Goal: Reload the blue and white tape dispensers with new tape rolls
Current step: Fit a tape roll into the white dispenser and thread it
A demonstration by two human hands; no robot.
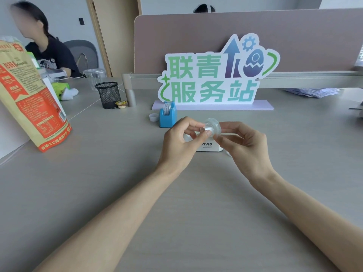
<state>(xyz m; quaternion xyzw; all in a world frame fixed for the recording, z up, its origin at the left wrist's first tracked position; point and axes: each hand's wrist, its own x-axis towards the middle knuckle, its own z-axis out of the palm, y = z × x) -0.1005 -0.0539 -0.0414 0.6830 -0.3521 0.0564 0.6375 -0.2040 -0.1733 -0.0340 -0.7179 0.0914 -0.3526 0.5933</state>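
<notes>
A person's left hand (182, 138) and right hand (243, 143) meet above a white tape dispenser (206, 146) on a grey desk (121, 173), both pinching a clear tape roll (212, 128) between thumbs and fingertips; the left fingers press at the roll's centre, the right fingers grip its rim. The roll hangs just above the white dispenser, not seated in it. Behind and to the left of the white dispenser stands a blue tape dispenser (168, 115) with a roll mounted, a small white ring (153, 117) just beside it. Farther back from the white dispenser rises a colourful sign (212, 75); a black mesh cup (108, 94) and a printed paper bag (33, 99) sit well to its left.
</notes>
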